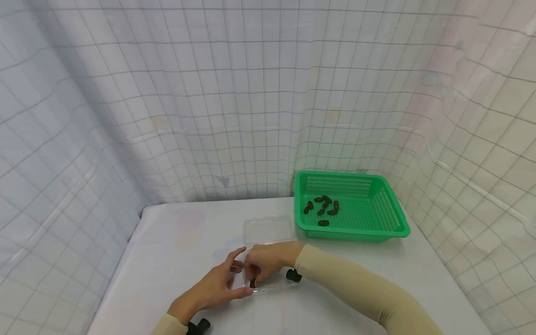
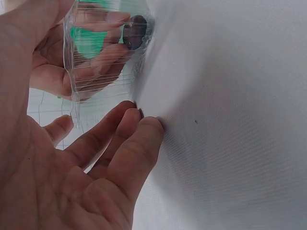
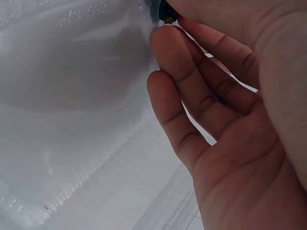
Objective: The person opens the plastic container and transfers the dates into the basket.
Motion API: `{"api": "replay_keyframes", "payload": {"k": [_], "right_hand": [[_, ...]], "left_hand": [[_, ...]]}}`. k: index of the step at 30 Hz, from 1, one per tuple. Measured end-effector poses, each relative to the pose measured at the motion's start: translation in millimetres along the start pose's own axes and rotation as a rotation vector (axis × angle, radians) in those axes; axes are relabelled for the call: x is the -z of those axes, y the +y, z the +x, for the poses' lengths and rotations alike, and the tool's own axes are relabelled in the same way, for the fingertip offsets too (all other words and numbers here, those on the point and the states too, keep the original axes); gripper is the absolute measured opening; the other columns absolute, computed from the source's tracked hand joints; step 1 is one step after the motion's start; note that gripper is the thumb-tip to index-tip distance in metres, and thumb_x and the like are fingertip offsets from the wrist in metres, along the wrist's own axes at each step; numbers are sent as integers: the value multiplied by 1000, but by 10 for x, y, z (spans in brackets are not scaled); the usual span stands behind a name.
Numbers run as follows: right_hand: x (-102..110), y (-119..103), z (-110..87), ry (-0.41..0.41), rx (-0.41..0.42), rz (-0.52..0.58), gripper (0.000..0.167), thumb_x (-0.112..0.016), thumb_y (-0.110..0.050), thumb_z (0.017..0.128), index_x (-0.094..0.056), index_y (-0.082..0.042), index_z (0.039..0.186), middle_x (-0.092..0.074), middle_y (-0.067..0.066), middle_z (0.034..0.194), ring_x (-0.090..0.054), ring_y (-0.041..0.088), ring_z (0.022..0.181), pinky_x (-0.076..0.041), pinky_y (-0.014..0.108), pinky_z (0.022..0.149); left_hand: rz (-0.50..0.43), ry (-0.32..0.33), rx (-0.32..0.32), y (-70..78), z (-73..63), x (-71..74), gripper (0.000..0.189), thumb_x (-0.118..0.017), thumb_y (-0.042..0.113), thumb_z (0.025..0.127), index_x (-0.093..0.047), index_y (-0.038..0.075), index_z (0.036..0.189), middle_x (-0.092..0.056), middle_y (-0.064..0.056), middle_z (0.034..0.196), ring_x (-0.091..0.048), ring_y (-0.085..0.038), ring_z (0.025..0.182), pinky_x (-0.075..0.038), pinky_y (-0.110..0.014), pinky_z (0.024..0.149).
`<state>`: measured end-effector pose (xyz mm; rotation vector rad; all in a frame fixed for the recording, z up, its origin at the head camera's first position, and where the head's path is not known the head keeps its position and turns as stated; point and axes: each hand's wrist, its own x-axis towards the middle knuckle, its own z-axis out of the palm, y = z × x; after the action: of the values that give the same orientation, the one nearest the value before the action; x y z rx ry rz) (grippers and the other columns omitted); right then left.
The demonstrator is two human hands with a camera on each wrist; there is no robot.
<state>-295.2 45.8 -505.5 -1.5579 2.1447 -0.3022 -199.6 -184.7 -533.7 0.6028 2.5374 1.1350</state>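
A clear plastic clamshell box (image 1: 274,284) lies on the white table, its lid (image 1: 269,231) folded back away from me. My right hand (image 1: 268,260) reaches into the box and pinches a dark brown, glossy oval date (image 1: 253,283) at the near left corner. In the left wrist view, that date (image 2: 135,32) shows through the ribbed clear wall. The right wrist view catches only its dark end at the top, by the fingertips. My left hand (image 1: 217,284) rests beside the box's left side, fingers spread, thumb near the front corner.
To the back right stands a green plastic basket (image 1: 356,235) with several dark dates (image 1: 323,223) lying in its left part. White gridded cloth walls (image 1: 268,93) rise behind and on both sides of the table (image 1: 188,242).
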Motion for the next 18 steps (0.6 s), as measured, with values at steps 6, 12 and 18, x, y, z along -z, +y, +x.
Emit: {"api": "replay_keyframes", "payload": {"k": [6, 12, 18], "right_hand": [[-25, -17, 6, 9, -4, -10, 11, -95, -14, 99, -86, -16, 105, -76, -16, 87, -61, -11, 77, -51, 3, 75], [-34, -2, -6, -8, 16, -18, 14, -93, -15, 102, -91, -19, 115, -77, -15, 88, -60, -11, 78, -52, 2, 76], [-56, 3, -25, -12, 5, -21, 12, -92, -14, 103, -92, -19, 113, -78, -16, 89, -60, -12, 78, -52, 2, 76]], "left_hand": [[-15, 7, -4, 16, -24, 0, 113, -92, 52, 101, -25, 17, 184, -70, -15, 159, -71, -38, 146, -68, -43, 108], [-8, 16, -6, 21, -32, -2, 113, -91, 53, 101, -24, 17, 184, -70, -15, 159, -71, -39, 147, -68, -46, 109], [-1, 10, -10, 3, -15, -5, 115, -91, 54, 101, -22, 15, 185, -69, -17, 161, -70, -40, 148, -68, -49, 110]]}}
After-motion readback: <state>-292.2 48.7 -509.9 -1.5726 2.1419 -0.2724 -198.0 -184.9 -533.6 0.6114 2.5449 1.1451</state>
